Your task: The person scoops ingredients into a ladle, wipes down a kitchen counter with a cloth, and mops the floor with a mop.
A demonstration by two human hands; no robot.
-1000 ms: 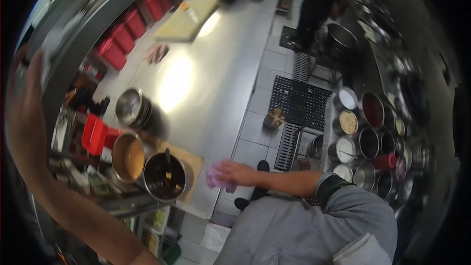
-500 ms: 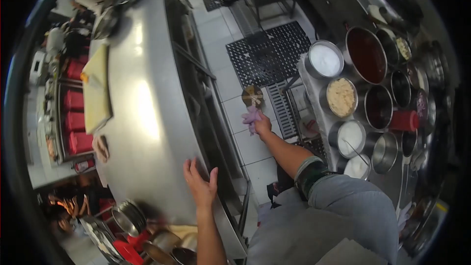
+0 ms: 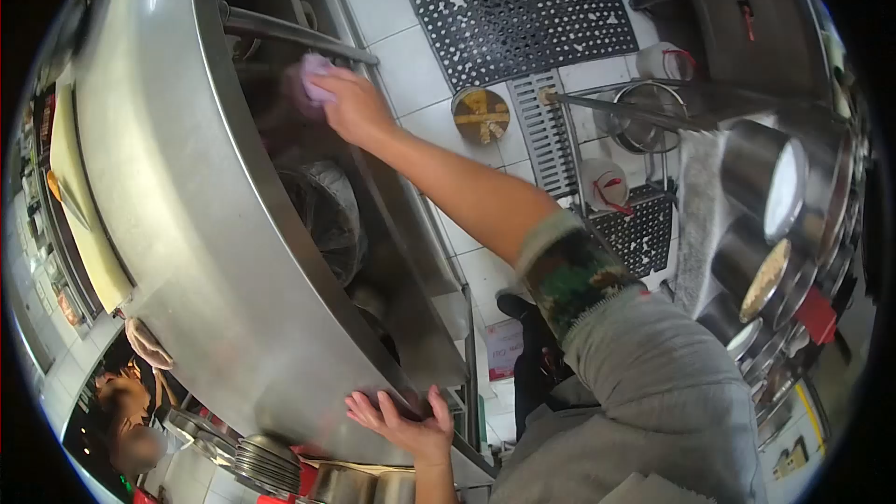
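My right hand [image 3: 350,107] is closed round a crumpled light-purple cloth [image 3: 315,82], by the open shelf [image 3: 429,341] under the metal counter. The cloth is slightly blurred against the dark shelf space. My left hand [image 3: 409,423] rests at the near edge of the steel counter [image 3: 177,177], fingers spread, holding nothing. Below the cloth, a container lined with clear plastic [image 3: 327,215] stands on the shelf under the counter.
On the floor lie a black perforated mat [image 3: 518,9] and a drain grate [image 3: 546,135], with a round tin [image 3: 481,116] beside them. Pots of food [image 3: 765,280] stand at the right. A yellow cutting board [image 3: 89,215] and stacked bowls [image 3: 266,462] are at the left. A person [image 3: 135,411] is beyond the counter.
The view has turned down toward the counter's underside. My right hand has carried the cloth from over the floor to the under-counter shelf. My left hand has come down onto the counter edge.
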